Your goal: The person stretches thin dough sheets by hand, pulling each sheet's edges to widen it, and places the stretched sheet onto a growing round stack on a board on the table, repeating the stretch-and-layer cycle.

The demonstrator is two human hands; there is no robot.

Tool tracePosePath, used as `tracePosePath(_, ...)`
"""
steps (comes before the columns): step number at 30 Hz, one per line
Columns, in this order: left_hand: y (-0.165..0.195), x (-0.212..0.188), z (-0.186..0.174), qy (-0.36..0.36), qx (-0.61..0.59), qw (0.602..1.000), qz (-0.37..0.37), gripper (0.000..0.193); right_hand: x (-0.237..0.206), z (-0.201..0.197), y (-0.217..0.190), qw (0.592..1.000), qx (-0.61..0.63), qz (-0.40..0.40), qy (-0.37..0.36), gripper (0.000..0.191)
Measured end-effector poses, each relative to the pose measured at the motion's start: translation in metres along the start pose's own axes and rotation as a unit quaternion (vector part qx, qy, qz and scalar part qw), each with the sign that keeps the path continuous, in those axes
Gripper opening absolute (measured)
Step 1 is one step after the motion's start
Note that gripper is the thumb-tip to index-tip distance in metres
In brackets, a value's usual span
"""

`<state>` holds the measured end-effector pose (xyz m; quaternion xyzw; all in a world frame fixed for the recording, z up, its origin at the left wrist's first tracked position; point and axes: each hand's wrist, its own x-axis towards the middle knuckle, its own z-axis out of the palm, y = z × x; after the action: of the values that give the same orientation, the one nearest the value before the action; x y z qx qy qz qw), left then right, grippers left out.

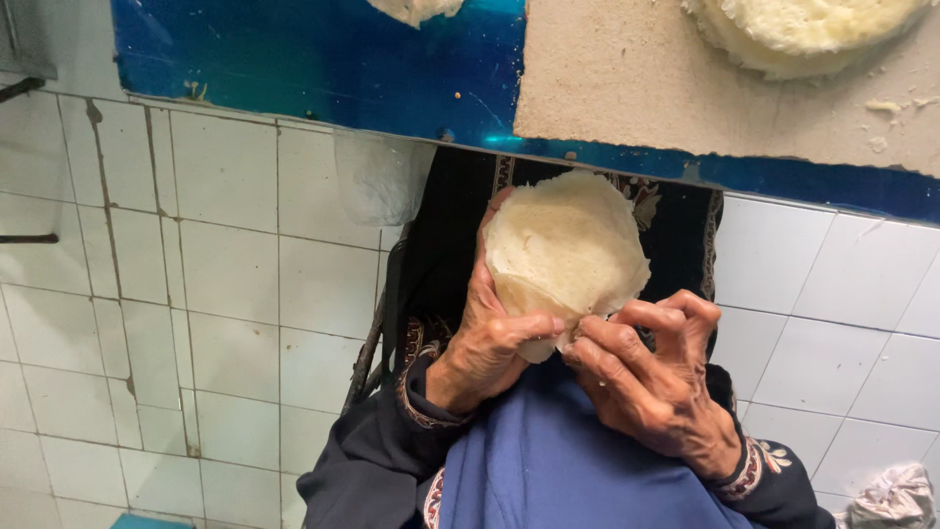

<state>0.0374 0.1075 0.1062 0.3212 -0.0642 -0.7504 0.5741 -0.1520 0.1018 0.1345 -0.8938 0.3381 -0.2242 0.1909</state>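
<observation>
While pinched, flatbread stack [568, 245] two-handed.

Both hands, the left hand [487, 338] and the right hand [651, 377], are bare, with no rings on the fingers; below them, dark sleeves end in embroidered cuffs [746, 470] (pale floral pattern), over a blue garment [568, 460].

A stack of flatbreads [568, 250] sits between the fingers [534, 326]; beyond them the surface [323, 59] carries another flatbread pile [803, 29].
</observation>
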Motion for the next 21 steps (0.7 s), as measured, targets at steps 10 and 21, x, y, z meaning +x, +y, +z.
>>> tracePosePath(10,0.003,-0.007,0.001,-0.040,0.109,0.993,0.024,0.115,0.014,0.002,0.018,0.978,0.122,0.153,0.074,0.033)
tracePosePath(21,0.000,-0.004,-0.003,-0.053,0.143,0.988,-0.013,0.113,0.009,0.029,0.040,0.955,0.195,0.215,0.054,0.036)
